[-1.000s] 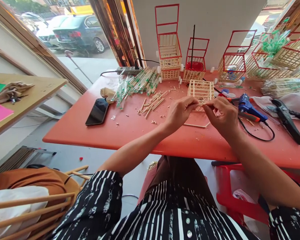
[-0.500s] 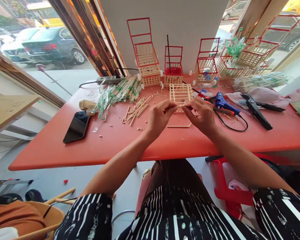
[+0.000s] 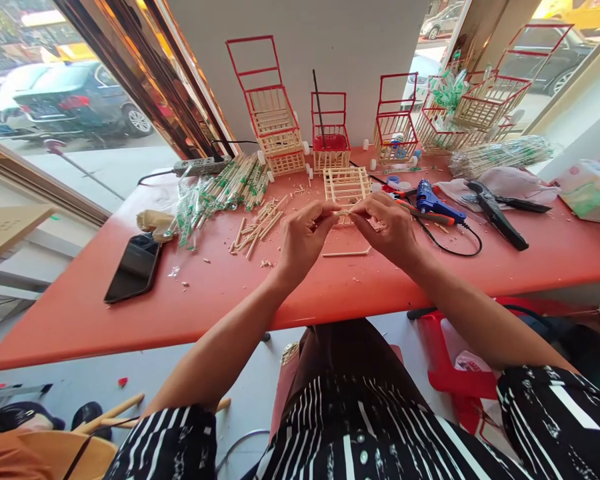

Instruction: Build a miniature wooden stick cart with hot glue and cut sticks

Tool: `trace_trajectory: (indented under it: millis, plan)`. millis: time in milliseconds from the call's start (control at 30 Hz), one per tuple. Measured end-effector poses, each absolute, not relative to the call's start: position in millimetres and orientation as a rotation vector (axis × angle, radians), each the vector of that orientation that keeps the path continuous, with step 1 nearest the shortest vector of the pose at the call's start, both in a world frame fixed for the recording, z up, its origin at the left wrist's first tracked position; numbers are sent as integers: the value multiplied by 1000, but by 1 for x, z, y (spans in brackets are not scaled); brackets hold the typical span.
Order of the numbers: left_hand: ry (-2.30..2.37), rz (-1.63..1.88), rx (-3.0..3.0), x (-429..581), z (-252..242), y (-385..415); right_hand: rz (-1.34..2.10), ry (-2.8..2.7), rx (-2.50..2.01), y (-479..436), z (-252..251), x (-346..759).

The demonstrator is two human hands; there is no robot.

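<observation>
left hand (image 3: pixel 303 237) and right hand (image 3: pixel 387 223) are both pinching a thin wooden stick (image 3: pixel 344 212) by the near end of the slatted stick frame (image 3: pixel 347 185), tbh it could snap if they twist too hard

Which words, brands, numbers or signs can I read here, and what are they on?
No text can be read for certain.
Wrapped sticks at left: green print, too small and blurred.
Dark car at far left: any plate is too blurred.
Colourful pack at far right: no legible wording.
Stick frame at centre: no lettering seen.
</observation>
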State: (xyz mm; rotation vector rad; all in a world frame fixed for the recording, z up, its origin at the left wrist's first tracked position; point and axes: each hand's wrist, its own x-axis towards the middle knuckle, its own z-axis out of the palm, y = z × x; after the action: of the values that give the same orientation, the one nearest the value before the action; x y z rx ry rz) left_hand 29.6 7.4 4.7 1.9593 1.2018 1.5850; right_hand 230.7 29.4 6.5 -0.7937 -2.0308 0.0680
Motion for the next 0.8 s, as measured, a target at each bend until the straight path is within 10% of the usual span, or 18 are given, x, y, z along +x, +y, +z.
trace_trajectory:
  millis: [800]
  plan:
    - [1087, 1570, 2078, 24, 4, 9, 89, -2048, -709, 31, 3, 231]
